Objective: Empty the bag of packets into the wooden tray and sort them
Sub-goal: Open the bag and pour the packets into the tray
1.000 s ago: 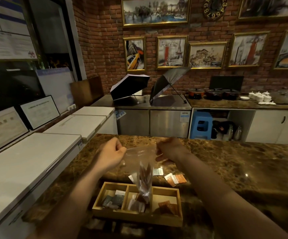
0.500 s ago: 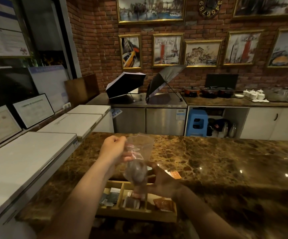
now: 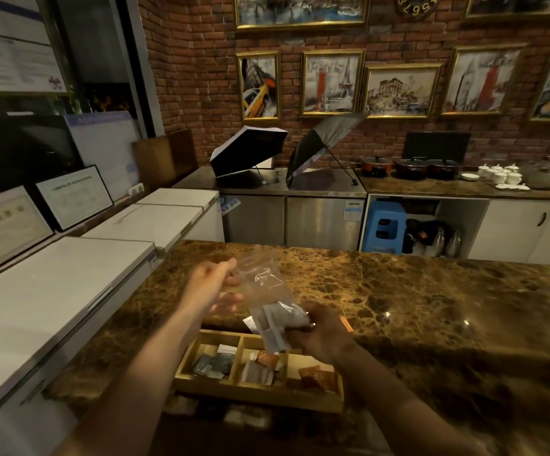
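A clear plastic bag (image 3: 264, 284) hangs over the wooden tray (image 3: 257, 392) on the brown marble counter. My left hand (image 3: 213, 286) pinches the bag's upper edge. My right hand (image 3: 321, 332) grips its lower end, where several white packets (image 3: 275, 324) are bunched. The tray has three compartments. Dark grey packets (image 3: 215, 363) lie in the left one, white packets (image 3: 256, 373) with one orange in the middle, and orange packets (image 3: 317, 376) in the right. Behind my right hand, an orange packet (image 3: 346, 323) lies loose on the counter.
The marble counter (image 3: 415, 307) stretches far to the right. White chest freezers (image 3: 53, 291) stand close on the left, below counter height. A steel cabinet with two open umbrellas (image 3: 250, 149) lies beyond the counter's far edge.
My right hand let go of the bag's top, dropped, and took hold of its lower end. The bag now tilts, its lower end pulled toward the right.
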Demonstrator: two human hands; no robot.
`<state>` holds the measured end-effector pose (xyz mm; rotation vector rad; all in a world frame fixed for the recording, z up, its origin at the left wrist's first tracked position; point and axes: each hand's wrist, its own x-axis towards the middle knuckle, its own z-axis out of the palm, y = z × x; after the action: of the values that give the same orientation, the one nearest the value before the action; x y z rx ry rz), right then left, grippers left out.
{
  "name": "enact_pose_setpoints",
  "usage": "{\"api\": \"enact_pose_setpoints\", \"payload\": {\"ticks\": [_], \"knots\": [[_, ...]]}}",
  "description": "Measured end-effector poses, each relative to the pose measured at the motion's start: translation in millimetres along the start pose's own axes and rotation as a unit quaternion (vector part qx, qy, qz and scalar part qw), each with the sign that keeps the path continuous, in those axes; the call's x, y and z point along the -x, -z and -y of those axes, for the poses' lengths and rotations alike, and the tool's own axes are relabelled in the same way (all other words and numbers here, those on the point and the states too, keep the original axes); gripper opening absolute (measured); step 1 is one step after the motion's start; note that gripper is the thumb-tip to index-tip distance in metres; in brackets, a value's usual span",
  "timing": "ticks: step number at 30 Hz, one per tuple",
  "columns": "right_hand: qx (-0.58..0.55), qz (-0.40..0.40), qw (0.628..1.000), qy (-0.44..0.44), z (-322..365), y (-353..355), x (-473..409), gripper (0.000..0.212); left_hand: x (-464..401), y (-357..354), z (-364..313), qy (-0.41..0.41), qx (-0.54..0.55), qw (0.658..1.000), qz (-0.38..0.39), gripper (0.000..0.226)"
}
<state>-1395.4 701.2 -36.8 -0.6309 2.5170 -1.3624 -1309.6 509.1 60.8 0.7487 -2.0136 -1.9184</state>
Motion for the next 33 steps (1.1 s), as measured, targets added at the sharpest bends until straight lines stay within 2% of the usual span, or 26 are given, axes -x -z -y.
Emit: {"api": "enact_pose_setpoints", "payload": {"ticks": [2,4,6,8,10,12,15,17,20,26,29,33], "knots": [[0.032,0.013,0.999,-0.003,0.0,5.5,1.8,0.038,-5.5,2.3,7.9,-0.05,-0.079,0.994,-0.057,0.03],[0.055,0.036,0.998,-0.014,-1.6,12.0,1.7,0.033,-9.5,0.9,9.4,-0.163,-0.166,0.967,-0.107,0.02],[0.085,0.057,0.995,-0.014,-2.0,18.6,-0.1,0.027,-10.0,-3.9,3.1,-0.282,-0.245,0.923,-0.091,0.017],[0.129,0.063,0.99,0.002,-2.8,23.0,-5.2,0.022,-7.8,-13.3,-4.4,-0.351,-0.36,0.864,-0.021,0.024],[0.174,0.067,0.982,0.01,-1.0,25.3,-9.8,0.029,-7.0,-25.4,-7.0,-0.359,-0.468,0.805,0.065,0.038],[0.206,0.064,0.976,0.011,1.2,26.0,-14.1,0.05,-10.5,-37.7,-2.4,-0.333,-0.544,0.757,0.14,0.057],[0.235,0.072,0.969,0.014,4.4,27.3,-17.7,0.064,-19.4,-52.4,12.5,-0.283,-0.602,0.718,0.205,0.079],[0.248,0.076,0.966,0.015,6.1,28.7,-17.9,0.065,-23.7,-58.1,26.2,-0.262,-0.607,0.717,0.221,0.081],[0.277,0.075,0.958,0.019,7.0,30.3,-17.5,0.064,-26.9,-63.2,47.1,-0.248,-0.61,0.72,0.221,0.07],[0.304,0.068,0.949,0.039,9.8,29.9,-24.1,0.068,-37.3,-70.3,65.0,-0.234,-0.571,0.754,0.224,0.064],[0.314,0.066,0.945,0.066,12.2,27.9,-29.4,0.069,-44.2,-71.4,72.1,-0.222,-0.54,0.78,0.224,0.058],[0.281,0.054,0.954,0.092,11.7,29.8,-38.6,0.064,-48.2,-66.0,80.8,-0.19,-0.472,0.832,0.22,0.058]]}}
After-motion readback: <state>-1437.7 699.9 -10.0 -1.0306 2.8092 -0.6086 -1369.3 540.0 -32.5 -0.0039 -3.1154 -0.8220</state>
